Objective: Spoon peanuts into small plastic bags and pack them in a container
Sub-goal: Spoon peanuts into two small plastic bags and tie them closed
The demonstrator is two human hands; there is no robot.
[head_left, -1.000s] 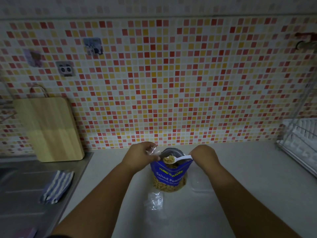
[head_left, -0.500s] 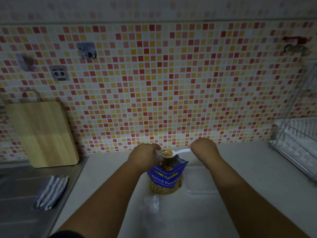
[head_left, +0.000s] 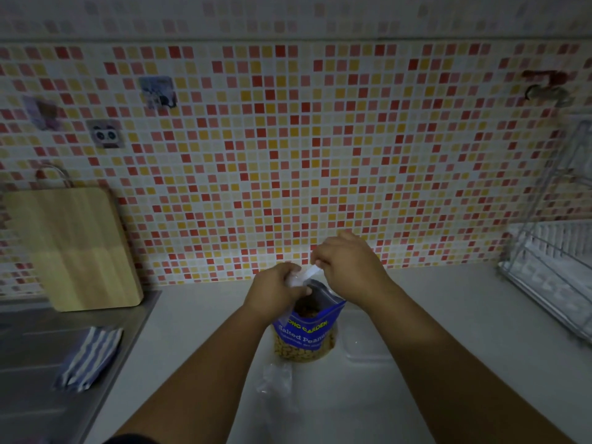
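Observation:
A blue salted-peanuts pouch (head_left: pixel 307 331) stands open on the pale counter, peanuts showing through its clear lower part. Above its mouth my left hand (head_left: pixel 275 291) holds a small clear plastic bag (head_left: pixel 293 278), mostly hidden by my fingers. My right hand (head_left: pixel 347 267) pinches the handle of a white plastic spoon (head_left: pixel 309 273), tilted down with its bowl at the small bag's opening. A clear plastic container (head_left: pixel 365 344) lies just right of the pouch. More small clear bags (head_left: pixel 277 378) lie on the counter in front of the pouch.
A wooden cutting board (head_left: pixel 70 248) leans on the tiled wall at left. A striped cloth (head_left: pixel 89 357) lies on the steel sink drainer (head_left: pixel 38 411). A wire dish rack (head_left: pixel 551 270) stands at the right edge of the counter.
My right hand lifted the loaded spoon out of the pouch, moved it left and tipped it into the small bag in my left hand. Both hands rose slightly.

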